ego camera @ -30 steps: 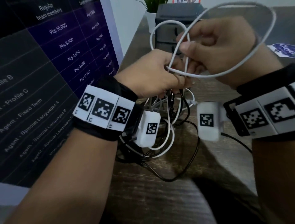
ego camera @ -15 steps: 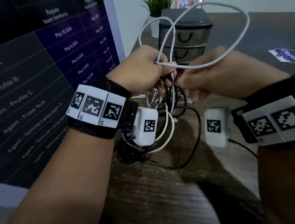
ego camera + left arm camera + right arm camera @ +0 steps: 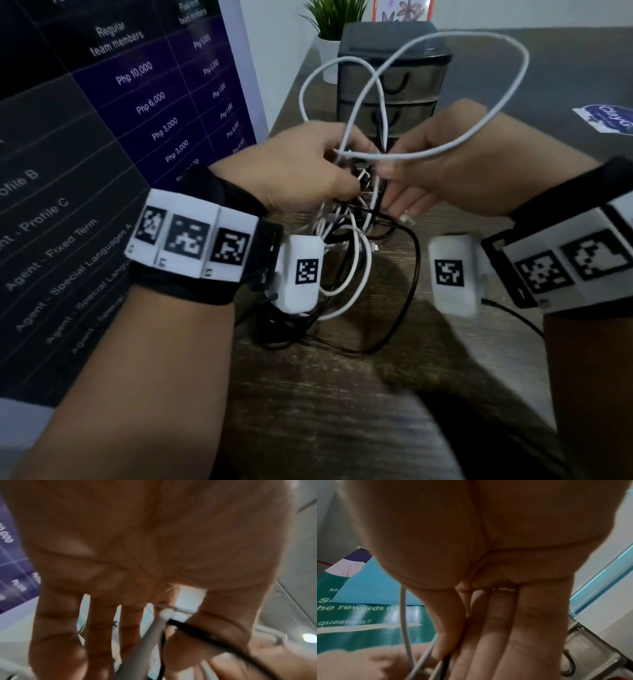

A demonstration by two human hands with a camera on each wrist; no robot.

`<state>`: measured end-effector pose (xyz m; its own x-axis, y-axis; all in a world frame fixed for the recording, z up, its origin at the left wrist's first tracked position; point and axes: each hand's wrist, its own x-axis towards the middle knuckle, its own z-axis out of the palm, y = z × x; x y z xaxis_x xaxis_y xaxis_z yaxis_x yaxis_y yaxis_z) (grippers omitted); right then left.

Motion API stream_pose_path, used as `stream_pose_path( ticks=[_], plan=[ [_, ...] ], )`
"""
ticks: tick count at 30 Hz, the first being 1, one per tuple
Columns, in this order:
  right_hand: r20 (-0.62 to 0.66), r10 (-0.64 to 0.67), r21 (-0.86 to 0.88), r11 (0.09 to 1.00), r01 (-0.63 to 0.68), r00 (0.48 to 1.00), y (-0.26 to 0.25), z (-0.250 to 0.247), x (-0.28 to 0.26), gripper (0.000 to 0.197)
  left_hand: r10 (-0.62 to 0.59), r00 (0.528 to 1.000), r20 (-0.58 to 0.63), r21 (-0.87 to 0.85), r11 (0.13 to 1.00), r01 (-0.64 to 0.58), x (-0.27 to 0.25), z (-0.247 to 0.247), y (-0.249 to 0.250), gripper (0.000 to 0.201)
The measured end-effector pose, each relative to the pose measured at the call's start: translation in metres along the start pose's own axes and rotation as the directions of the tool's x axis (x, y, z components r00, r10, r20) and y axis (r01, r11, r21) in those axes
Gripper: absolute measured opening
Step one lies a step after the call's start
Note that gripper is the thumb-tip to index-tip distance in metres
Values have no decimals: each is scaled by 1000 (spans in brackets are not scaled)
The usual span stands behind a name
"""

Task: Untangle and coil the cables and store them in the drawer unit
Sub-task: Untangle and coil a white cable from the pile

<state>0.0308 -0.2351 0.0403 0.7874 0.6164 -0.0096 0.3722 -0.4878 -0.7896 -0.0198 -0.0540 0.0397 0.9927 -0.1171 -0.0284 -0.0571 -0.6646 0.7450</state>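
Both hands are raised over the wooden desk, meeting above a tangle of cables that hangs from them to the desk surface. Left hand: grip closed on the white cable where its strands cross; the left wrist view shows thumb and forefinger pinching white and black leads, the other fingers extended. Right hand: thumb and fingers pinch a strand at the knot, directly beside the left hand; which strand cannot be determined, as the wrist view is blurred and the fingertips cover the contact point. The white cable forms two large loops rising above the hands. The knot itself is hidden between the hands. The wrist-mounted units screen the lower tangle in part.

The drawer unit stands at the far side of the desk, behind the loops, drawers shut; its lowest drawer is hidden by the hands. A potted plant stands to its left. A printed board occupies the left side, cut off by the frame edge.
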Motion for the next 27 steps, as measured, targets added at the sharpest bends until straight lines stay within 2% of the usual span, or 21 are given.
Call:
stream_pose_path(
  ticks=[4, 7, 9, 11, 14, 16, 22, 24, 27],
  plan=[
    [-71, -62, -38, 998, 59, 996, 0, -8, 1, 34, -49, 994, 96, 118, 992, 38, 6, 13, -2, 27],
    [-199, -90, 27, 995, 98, 976, 1, -21, -4, 33, -107, 986, 132, 193, 978, 81, 11, 20, -6, 27],
    [-268, -138, 9, 989, 146, 953, 0, -30, -11, 32, -131, 981, 146, 225, 970, 96, 14, 23, -8, 30],
    [-218, -168, -94, 984, 151, 961, -2, -33, -16, 32, -148, 981, 128, 247, 962, 113, 16, 25, -8, 30],
    [-31, -51, -256, 966, 41, 998, 1, -25, -9, 32, -152, 984, 89, 275, 954, 122, 18, 26, -10, 31],
    [50, 40, -231, 973, -28, 998, 8, -17, 0, 32, -153, 985, 84, 258, 958, 127, 18, 24, -12, 29],
    [192, 172, -131, 980, -148, 966, 17, -5, 8, 15, -157, 987, 47, 249, 958, 141, 17, 16, -17, 24],
    [221, 161, -220, 969, -112, 962, 17, -2, 7, 15, -171, 985, 23, 249, 955, 160, 17, 13, -20, 25],
    [228, 159, -326, 942, -79, 960, 15, 12, 7, 4, -197, 980, -21, 237, 951, 196, 16, 9, -24, 27]
  ],
)
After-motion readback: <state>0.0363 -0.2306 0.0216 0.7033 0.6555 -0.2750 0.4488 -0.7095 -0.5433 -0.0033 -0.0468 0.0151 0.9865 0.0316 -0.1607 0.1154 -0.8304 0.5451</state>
